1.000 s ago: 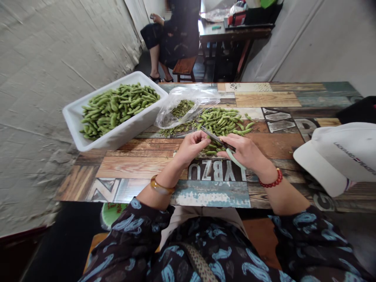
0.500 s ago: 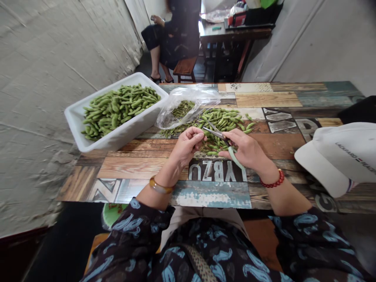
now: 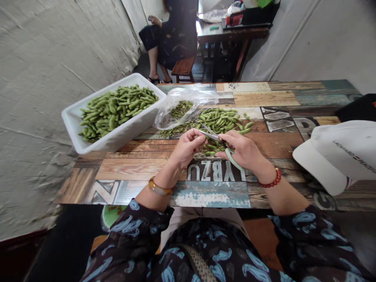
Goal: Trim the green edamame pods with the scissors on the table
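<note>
1. the left hand (image 3: 186,147) has its grip pinched together, thumb against fingers, above the tabletop (image 3: 273,141); i cannot tell what, if anything, lies between them.
2. the right hand (image 3: 242,149) has its grip clamped on the pale green handles of the scissors (image 3: 216,136), whose blades are parted and point at the left fingertips.
3. a loose pile of green pods (image 3: 221,119) lies on the tabletop just beyond both hands.
4. left of that pile, a clear plastic bag (image 3: 164,113) holds small green scraps (image 3: 181,109).
5. farther left, a white tub (image 3: 132,127) holds a large heap of pods (image 3: 117,107).
6. a white cap (image 3: 337,152) rests on the right.
</note>
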Available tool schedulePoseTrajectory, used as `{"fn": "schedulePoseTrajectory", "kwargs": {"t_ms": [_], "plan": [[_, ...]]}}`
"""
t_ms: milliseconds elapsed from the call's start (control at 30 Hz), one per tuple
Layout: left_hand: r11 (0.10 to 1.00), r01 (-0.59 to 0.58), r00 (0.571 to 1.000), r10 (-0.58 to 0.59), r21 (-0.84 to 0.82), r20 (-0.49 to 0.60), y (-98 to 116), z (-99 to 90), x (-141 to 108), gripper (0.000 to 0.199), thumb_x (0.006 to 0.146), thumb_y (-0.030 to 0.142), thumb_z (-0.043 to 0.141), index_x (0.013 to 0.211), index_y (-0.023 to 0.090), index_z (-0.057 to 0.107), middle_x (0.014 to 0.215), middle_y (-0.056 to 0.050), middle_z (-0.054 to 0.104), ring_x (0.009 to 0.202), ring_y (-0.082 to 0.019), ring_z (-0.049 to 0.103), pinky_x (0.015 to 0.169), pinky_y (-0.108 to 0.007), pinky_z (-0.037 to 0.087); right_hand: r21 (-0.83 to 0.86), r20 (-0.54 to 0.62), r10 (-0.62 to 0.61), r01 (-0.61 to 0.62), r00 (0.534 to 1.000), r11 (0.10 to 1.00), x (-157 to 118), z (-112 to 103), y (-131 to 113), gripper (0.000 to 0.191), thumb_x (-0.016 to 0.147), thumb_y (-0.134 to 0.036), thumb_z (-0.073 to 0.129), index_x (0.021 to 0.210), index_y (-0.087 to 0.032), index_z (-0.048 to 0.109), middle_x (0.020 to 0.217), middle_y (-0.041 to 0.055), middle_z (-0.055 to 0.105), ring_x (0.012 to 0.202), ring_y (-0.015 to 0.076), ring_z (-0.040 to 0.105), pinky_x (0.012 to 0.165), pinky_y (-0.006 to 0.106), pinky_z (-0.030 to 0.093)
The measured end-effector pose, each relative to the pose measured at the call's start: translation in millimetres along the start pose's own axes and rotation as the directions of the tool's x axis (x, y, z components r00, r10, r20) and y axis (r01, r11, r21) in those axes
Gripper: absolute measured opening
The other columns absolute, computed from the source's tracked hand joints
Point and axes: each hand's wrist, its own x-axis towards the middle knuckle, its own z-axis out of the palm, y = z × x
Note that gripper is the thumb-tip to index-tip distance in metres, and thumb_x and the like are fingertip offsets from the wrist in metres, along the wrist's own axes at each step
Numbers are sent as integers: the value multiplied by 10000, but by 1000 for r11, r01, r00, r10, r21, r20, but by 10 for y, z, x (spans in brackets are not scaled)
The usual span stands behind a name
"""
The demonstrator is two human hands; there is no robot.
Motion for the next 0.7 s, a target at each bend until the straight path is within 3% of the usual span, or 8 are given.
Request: {"fn": "schedulePoseTrajectory", "kwargs": {"t_ms": [133,267,367,467,533,600,700], "plan": [[996,51,999,-50,-75,20,31,16,-2,377,673,375,828,775,156,539,633,35,567,446,-18,336,435,-174,193,-25,-1,-1,1,1000,1000,-5,15,-8,409,921,-463,609,1229,-194,585,998,102,660,828,240,631,690,347,510],[987,65,996,-72,-145,-47,97,2,10,398,629,357,848,804,168,544,609,66,488,446,-19,325,417,-160,191,-41,-3,16,-16,1000,999,-9,9,17,381,930,-447,596,1224,-205,590,979,102,662,863,263,638,730,374,527],[981,35,994,-53,-188,-91,143,-31,19,339,688,355,789,767,172,515,671,51,499,496,-36,411,426,-156,268,-40,-88,57,-60,995,997,-12,-15,80,402,918,-478,601,1215,-207,598,991,111,660,896,284,640,775,405,540],[982,71,996,-80,-176,-45,147,-44,20,302,747,379,717,730,174,496,738,23,545,553,-68,494,460,-186,360,-40,-155,77,-84,985,996,-13,-40,141,425,912,-510,596,1204,-202,607,972,112,659,881,285,640,785,417,543],[994,90,996,-90,-60,-9,115,-27,19,255,774,386,692,763,174,549,684,28,527,506,-69,446,448,-193,327,-37,-162,85,-92,983,995,-9,-50,156,441,907,-529,594,1209,-208,608,966,109,663,884,285,641,786,419,546],[986,27,999,-31,166,26,59,8,19,209,785,364,691,802,165,629,645,23,527,507,-75,422,474,-200,313,-35,-161,93,-100,983,994,-3,-54,151,450,906,-540,590,1216,-214,607,975,109,668,894,284,642,789,417,548],[818,-197,980,144,541,138,-45,80,22,118,772,282,707,807,170,717,729,-29,614,669,-131,522,626,-237,384,-35,-163,97,-104,982,994,10,-53,125,444,909,-538,589,1212,-214,612,983,109,672,897,278,643,781,405,547]]}}
